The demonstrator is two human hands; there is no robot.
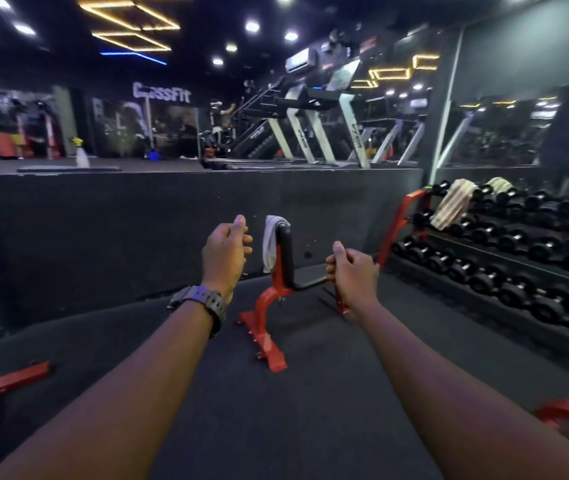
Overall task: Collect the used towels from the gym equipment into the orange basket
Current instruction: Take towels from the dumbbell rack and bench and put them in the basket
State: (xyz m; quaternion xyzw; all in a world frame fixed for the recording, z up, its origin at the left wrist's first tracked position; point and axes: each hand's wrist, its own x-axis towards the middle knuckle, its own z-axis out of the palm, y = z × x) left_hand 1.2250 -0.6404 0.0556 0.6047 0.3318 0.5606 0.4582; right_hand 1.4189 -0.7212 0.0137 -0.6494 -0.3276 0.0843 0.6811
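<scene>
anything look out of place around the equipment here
Two towels are left on equipment: a grey towel draped over the backrest of the red bench, and a striped towel slung across the dumbbell rack. Nothing looks spilled or broken.

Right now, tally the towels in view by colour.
Grey towel, draped over the bench backrest: 1
Striped beige towels, on the dumbbell rack: 2
Total: 3
</scene>
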